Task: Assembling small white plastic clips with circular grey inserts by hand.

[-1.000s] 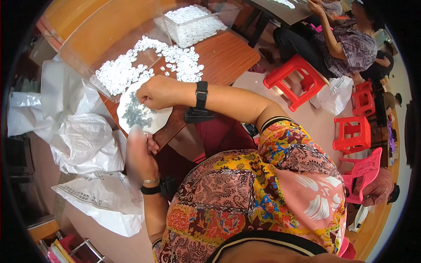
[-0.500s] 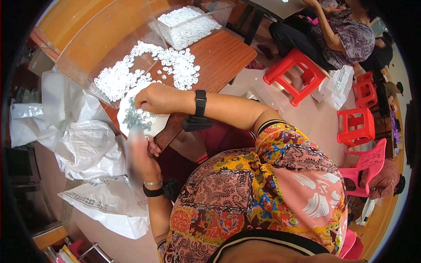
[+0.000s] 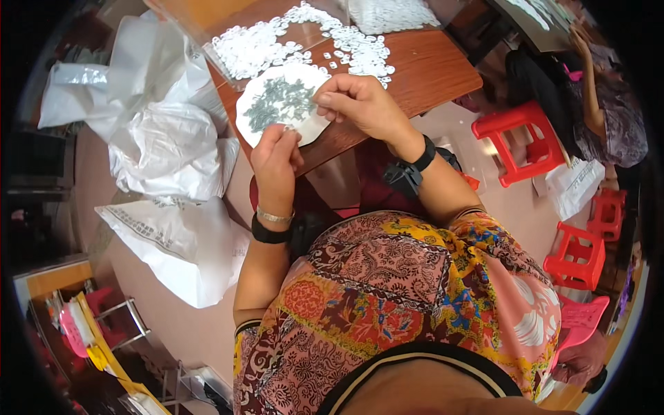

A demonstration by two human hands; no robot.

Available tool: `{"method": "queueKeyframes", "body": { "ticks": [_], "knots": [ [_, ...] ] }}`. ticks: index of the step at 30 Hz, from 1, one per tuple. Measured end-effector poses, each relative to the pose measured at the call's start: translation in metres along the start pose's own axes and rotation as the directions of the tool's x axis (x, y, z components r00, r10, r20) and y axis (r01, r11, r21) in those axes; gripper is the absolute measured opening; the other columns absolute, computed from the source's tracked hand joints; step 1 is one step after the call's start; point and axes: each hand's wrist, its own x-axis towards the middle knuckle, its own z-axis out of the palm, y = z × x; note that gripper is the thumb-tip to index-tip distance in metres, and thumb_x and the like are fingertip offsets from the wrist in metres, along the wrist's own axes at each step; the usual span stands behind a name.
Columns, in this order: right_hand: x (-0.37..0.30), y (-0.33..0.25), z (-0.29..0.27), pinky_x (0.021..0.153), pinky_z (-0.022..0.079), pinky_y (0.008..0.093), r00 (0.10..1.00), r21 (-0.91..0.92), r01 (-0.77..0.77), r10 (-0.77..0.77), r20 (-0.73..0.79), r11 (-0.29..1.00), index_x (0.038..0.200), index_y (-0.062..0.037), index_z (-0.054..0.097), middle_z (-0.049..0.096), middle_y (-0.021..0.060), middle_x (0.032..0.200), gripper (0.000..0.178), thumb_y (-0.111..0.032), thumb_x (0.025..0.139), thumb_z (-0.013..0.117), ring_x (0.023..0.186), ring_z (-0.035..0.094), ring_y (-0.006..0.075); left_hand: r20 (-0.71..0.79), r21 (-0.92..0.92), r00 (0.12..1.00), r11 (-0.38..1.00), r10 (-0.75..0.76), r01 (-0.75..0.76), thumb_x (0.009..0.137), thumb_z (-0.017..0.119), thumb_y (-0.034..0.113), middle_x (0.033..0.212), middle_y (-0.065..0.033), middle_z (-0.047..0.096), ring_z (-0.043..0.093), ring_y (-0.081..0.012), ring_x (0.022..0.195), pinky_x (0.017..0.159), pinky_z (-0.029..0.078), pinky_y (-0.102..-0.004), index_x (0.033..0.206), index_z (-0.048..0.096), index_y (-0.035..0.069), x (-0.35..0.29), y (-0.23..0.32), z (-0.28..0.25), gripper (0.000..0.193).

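Note:
A round white plate (image 3: 252, 104) lies on the brown wooden table, holding a heap of small dark grey pieces (image 3: 277, 104). At the plate's near edge, my left hand (image 3: 275, 166) is closed in a pinch, with a tiny white piece (image 3: 288, 128) showing at its fingertips. My right hand (image 3: 366, 107) is over the plate's right edge, thumb and forefinger pressed together; what they hold, if anything, is too small to make out. Beyond the plate, many small white plastic pieces (image 3: 256, 52) with holes spread across the table (image 3: 429, 66).
A clear bin (image 3: 394, 15) of white pieces stands at the far edge. White sacks (image 3: 166, 149) are heaped left of the table, and another sack (image 3: 187, 242) lies on the floor. A red stool (image 3: 519, 142) stands to the right, near a seated person (image 3: 615, 124).
The view has shifted, so the table appears farther right. My right hand has drawn back from above the dark pieces to the plate's right edge. My left hand remains near the plate.

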Motion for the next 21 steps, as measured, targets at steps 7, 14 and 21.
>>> {"method": "queueKeyframes", "body": {
  "ticks": [7, 14, 21],
  "knots": [
    [-0.007, -0.009, 0.014, 0.063, 0.044, 0.0208, 0.997, -0.086, 0.052, -0.048, 0.054, 0.995, 0.087, 0.0005, 0.061, 0.059, -0.0004, 0.073, 0.017, -0.015, 0.089, 0.057, 0.067, 0.052, 0.0052, 0.039, -0.006, 0.997, 0.998, 0.067, -0.067, 0.088, 0.05, 0.016, 0.059, 0.0028, 0.046, 0.04, -0.0052, 0.05, 0.046, 0.03, -0.0199, 0.076, 0.054, 0.004, 0.0, 0.0, 0.011, 0.018],
    [-0.008, -0.006, 0.016, 0.061, 0.043, 0.0214, 0.995, -0.117, 0.076, -0.068, 0.074, 0.99, 0.083, 0.0011, 0.06, 0.057, -0.0011, 0.069, 0.018, -0.016, 0.089, 0.056, 0.065, 0.051, 0.0055, 0.079, 0.02, 0.991, 0.994, 0.106, -0.108, 0.089, 0.048, 0.016, 0.059, 0.0031, 0.045, 0.039, -0.0046, 0.05, 0.046, 0.031, -0.0194, 0.078, 0.055, 0.005, 0.002, -0.002, 0.014, 0.018],
    [-0.007, -0.008, 0.013, 0.058, 0.041, 0.0216, 0.996, -0.157, 0.081, -0.073, 0.058, 0.984, 0.079, 0.0002, 0.058, 0.055, -0.0016, 0.067, 0.019, -0.015, 0.089, 0.056, 0.063, 0.048, 0.0052, 0.096, 0.078, 0.979, 0.979, 0.181, -0.189, 0.088, 0.048, 0.016, 0.058, 0.0028, 0.045, 0.04, -0.0046, 0.051, 0.046, 0.033, -0.0203, 0.077, 0.054, 0.003, 0.005, -0.012, 0.011, 0.018]
  ]
}}
